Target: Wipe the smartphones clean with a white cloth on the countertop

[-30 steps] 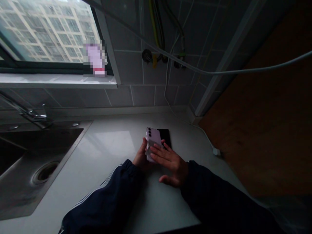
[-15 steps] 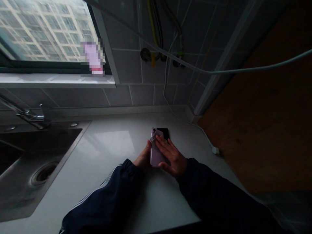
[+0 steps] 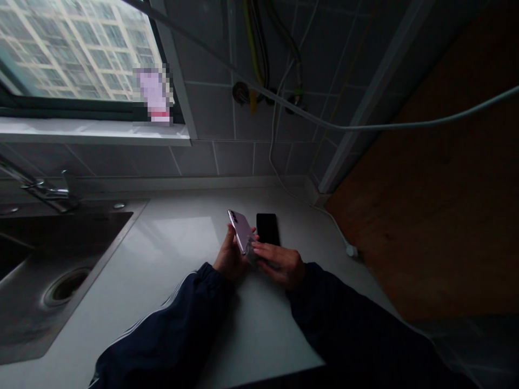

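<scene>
My left hand (image 3: 231,256) is closed round a light purple phone (image 3: 242,227), its back with the camera lenses turned up and its top end tilted to the left. My right hand (image 3: 281,265) pinches a small, crumpled greyish piece (image 3: 251,252) against the phone's lower end. Whether that piece is cloth or thin film, I cannot tell. Just behind my right fingers a black phone (image 3: 267,227) lies flat on the white countertop (image 3: 174,270), its near end partly hidden by them.
To the left is a steel sink (image 3: 24,324) with a faucet (image 3: 52,194). A white cable with a plug (image 3: 352,250) lies at the right. Another white cable (image 3: 365,128) hangs across the view in front of the tiled wall. A brown wooden panel (image 3: 425,216) borders the counter.
The purple phone has shifted left and tilted, uncovering more of the black phone. My right hand, flat on the phone's back before, has slid to its lower end with the greyish piece.
</scene>
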Tool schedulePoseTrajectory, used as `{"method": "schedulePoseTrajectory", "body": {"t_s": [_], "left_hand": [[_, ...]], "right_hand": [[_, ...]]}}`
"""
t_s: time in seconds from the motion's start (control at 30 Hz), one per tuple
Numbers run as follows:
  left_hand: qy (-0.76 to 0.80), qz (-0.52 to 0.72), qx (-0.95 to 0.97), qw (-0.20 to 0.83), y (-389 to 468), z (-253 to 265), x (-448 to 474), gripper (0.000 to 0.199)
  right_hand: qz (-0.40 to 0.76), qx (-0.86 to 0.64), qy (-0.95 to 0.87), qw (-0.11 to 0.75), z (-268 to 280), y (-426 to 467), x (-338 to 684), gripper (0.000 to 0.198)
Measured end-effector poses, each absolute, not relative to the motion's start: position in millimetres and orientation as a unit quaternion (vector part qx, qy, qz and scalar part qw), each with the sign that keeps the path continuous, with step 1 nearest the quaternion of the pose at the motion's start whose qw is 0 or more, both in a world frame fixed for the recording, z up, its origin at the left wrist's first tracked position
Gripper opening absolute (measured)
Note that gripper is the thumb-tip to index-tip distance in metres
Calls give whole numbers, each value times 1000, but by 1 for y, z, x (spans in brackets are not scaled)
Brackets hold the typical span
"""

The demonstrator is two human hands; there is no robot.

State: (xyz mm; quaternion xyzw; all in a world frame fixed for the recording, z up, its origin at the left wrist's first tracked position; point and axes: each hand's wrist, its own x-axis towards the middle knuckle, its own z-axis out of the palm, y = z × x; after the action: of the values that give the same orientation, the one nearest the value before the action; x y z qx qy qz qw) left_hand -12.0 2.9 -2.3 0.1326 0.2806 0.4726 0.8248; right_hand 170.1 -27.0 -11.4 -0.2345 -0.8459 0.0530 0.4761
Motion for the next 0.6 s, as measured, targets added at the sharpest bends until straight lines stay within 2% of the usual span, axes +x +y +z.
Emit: {"method": "schedulePoseTrajectory", "body": {"t_s": [0.13,0.27,0.47,0.6], "left_hand": [[263,475,120,831,3,-3,-13,67],[272,451,127,841,1,0,-13,58],[258,465,157,832,-1,-4,-7,32],[259,500,211,799,-2,-10,-3,38]], "right_hand": [[32,-251,-851,460,-13,-26,169,61],[14,-268,-834,482,-15,-27,169,52],[66,-296,-801,517,-13,-34,168,48],[89,-291,-790,532,-9,-37,167,45]]}}
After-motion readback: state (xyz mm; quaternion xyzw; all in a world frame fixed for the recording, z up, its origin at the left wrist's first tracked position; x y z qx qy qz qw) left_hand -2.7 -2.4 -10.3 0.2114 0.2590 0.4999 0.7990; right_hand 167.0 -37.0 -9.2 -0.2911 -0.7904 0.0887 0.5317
